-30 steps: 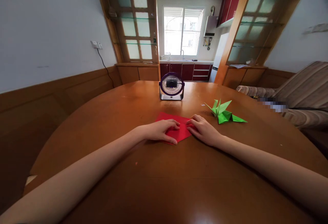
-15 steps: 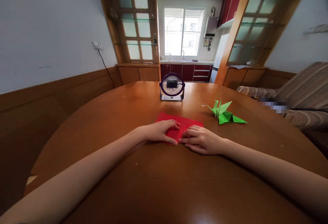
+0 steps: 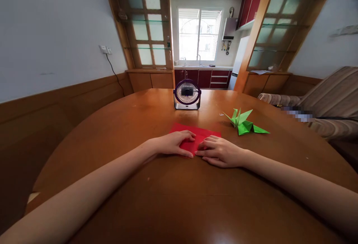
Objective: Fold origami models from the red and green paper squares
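A sheet of red paper [image 3: 195, 130] lies on the wooden table in front of me, its near edge between my hands. My left hand [image 3: 176, 142] rests over the paper's left part, open, with thumb and index finger spread apart. Against the right part of the sheet lies my right hand [image 3: 216, 151]. Its fingers are bent but slightly apart, and the fingertips press on the paper near the edge closest to me. Both hands cover some of the sheet, so its full outline is hidden.
Right of the paper stand green folded paper figures, a light green crane [image 3: 239, 117] and a darker green piece [image 3: 247, 127]. Behind the paper, a small dark fan [image 3: 187, 93] stands on the round-edged table [image 3: 134, 113]. A striped armchair [image 3: 332, 95] is at the right.
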`<state>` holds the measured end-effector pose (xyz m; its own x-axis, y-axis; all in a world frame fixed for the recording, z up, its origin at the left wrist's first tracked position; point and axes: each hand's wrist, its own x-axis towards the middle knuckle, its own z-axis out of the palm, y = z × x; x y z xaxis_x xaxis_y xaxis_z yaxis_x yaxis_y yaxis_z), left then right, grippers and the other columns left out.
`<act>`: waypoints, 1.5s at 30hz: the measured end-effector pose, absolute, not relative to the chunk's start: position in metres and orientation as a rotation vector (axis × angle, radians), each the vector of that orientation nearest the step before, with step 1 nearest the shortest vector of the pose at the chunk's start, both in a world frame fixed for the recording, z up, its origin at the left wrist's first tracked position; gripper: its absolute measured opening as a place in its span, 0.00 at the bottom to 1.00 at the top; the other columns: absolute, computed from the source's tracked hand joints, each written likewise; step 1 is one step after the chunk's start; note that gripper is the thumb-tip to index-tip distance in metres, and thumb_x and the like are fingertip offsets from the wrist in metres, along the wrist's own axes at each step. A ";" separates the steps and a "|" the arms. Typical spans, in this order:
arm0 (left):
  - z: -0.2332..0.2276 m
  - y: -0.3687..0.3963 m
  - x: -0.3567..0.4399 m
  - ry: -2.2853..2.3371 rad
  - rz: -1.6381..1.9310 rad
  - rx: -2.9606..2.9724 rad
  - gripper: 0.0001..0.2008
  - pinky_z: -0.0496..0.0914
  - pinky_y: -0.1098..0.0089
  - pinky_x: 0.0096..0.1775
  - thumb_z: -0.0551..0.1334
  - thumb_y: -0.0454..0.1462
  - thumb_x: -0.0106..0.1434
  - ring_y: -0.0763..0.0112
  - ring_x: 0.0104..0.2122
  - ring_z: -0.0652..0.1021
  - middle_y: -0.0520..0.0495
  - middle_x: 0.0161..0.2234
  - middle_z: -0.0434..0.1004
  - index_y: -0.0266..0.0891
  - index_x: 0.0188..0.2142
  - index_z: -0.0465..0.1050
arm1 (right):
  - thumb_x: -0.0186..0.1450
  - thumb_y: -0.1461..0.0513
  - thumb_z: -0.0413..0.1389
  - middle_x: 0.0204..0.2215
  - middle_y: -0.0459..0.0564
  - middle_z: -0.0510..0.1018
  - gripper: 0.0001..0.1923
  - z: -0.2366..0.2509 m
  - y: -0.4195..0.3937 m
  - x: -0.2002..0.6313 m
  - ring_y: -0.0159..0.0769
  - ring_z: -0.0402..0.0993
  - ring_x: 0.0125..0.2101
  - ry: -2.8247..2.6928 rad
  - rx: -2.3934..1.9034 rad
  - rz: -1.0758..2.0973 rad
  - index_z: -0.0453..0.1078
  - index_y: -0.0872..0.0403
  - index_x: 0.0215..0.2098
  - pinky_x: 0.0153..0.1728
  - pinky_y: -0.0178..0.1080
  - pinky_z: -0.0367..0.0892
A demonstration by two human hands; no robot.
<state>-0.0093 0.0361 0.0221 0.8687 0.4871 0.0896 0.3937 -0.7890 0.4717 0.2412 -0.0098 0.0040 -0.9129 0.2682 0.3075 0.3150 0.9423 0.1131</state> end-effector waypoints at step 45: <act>0.012 0.024 0.004 0.857 0.351 2.898 0.29 0.67 0.63 0.48 0.56 0.57 0.63 0.56 0.48 0.75 0.41 0.52 0.72 0.39 0.53 0.65 | 0.69 0.63 0.49 0.37 0.55 0.78 0.12 0.003 0.010 0.306 0.38 0.75 0.39 -2.578 -0.650 -0.095 0.74 0.55 0.36 0.41 0.40 0.71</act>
